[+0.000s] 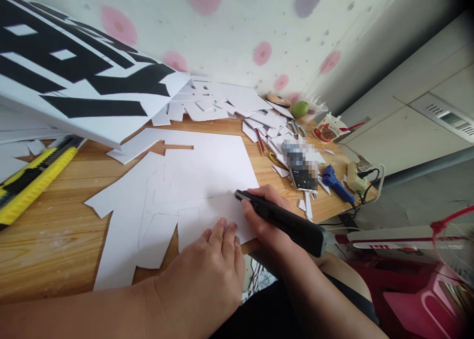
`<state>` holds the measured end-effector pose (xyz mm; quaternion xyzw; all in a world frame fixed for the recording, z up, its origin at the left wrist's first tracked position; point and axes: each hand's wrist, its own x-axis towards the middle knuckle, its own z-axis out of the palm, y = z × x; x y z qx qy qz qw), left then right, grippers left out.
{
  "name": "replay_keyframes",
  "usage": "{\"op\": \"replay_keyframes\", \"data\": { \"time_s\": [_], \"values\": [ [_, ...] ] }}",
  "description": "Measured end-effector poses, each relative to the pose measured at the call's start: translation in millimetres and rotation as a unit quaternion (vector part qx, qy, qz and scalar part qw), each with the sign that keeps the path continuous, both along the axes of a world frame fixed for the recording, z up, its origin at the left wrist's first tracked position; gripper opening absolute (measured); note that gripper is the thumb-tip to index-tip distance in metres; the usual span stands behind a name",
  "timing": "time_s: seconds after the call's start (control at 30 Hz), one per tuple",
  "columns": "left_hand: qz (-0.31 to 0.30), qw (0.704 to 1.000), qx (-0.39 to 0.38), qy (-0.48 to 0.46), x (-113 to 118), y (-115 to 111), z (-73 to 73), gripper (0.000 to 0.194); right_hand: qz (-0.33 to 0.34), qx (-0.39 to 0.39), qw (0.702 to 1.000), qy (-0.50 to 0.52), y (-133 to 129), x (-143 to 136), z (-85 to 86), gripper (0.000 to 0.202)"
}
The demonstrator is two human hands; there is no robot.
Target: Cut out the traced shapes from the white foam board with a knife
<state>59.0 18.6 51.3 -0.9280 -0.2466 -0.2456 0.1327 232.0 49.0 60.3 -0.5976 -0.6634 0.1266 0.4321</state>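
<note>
A wooden table (55,240) stands against a white wall (237,28) dotted with pink and purple flower shapes. To the right are pale grey cabinets (414,107) above a grey floor (414,201), with a red plastic chair (418,299) just beside the table's near corner. Soft, even daylight fills the room.

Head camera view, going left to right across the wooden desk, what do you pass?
Yellow-and-black utility knife → white cut foam sheet → left hand → black cutter in the right hand → blue glue gun → beige power strip.
</note>
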Motion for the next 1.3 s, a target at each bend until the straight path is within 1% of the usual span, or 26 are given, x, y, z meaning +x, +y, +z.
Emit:
{"op": "replay_keyframes", "data": {
  "time_s": [0.13,0.27,0.4,0.5,0.53,0.57,0.63,0.67,0.73,0.83,0.97,1.03,1.17,1.3],
  "values": [
    [0.016,1.0,-0.009,0.006,0,1,2.5,0.026,0.001,-0.013,1.0,-0.008,-2,0,3.6,0.004],
    [0.011,1.0,-0.008,0.016,-1,2,0.6,0.024,-0.002,-0.019,1.0,-0.006,-5,0,6.6,0.005],
    [0.007,1.0,-0.005,0.015,-1,0,-9.0,0.024,-0.007,-0.017,1.0,0.01,-6,4,-0.6,0.005],
    [0.012,1.0,0.002,0.007,-1,-3,-17.8,0.028,-0.056,0.029,0.997,0.05,-5,9,-8.8,0.012],
    [0.013,1.0,0.002,0.007,-1,-4,-19.9,0.03,-0.057,0.033,0.996,0.065,-4,11,-10.3,0.014],
    [0.011,1.0,0.001,0.008,-1,-5,-21.5,0.031,-0.043,0.028,0.996,0.078,-3,13,-10.6,0.017],
    [0.006,1.0,-0.003,0.004,0,-6,-22.9,0.032,0.027,-0.002,0.996,0.091,2,16,-8.1,0.022],
    [0.002,1.0,-0.003,0.001,-1,-7,-23.1,0.032,0.06,-0.019,0.994,0.088,5,17,-5.5,0.024],
    [-0.005,1.0,-0.006,0.002,-1,-8,-22.8,0.034,0.097,-0.044,0.992,0.07,11,16,0.2,0.022],
    [-0.011,1.0,-0.009,0.009,-3,-8,-21.8,0.036,0.109,-0.073,0.99,0.047,16,12,5.4,0.019],
    [-0.013,1.0,-0.017,0.0,-5,-6,-15.8,0.032,0.109,-0.092,0.989,0.028,14,10,4.2,0.021],
    [-0.017,1.0,-0.021,0.011,-7,-5,-9.6,0.03,0.108,-0.094,0.99,0.019,13,9,3.6,0.02],
    [-0.023,0.997,-0.042,0.067,-13,-6,2.9,0.036,0.118,-0.088,0.989,0.03,13,7,6.2,0.018],
    [-0.027,0.995,-0.061,0.078,-16,-6,8.0,0.038,0.12,-0.074,0.989,0.034,15,4,9.9,0.015]
  ]
}}
